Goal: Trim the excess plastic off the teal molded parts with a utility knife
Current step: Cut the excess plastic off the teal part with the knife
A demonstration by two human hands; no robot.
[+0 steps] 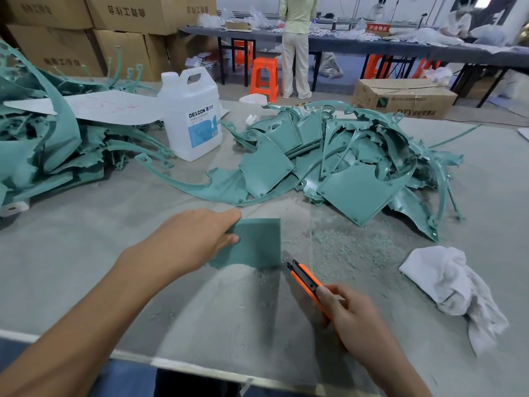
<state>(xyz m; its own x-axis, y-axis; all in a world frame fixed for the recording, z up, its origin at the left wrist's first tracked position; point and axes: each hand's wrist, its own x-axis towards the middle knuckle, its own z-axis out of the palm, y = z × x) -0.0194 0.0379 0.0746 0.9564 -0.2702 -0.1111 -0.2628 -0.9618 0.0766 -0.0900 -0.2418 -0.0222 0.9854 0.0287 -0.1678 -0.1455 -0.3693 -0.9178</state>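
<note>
Left hand (197,239): fingers clamped on the 9 o'clock edge of a flat teal part (257,245), mid-counter (86,253). Right hand (352,319): fingers wrapped round the orange utility knife (305,277), blade at the part's 5 o'clock corner. Teal heap (357,173) at 1 o'clock, white rag (446,282) at 3.

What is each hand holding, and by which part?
The left hand grips a teal part by its left edge; the right hand grips the utility knife by the rear of its orange handle.

Rear of knife (304,277) inside right hand (353,319)
</note>
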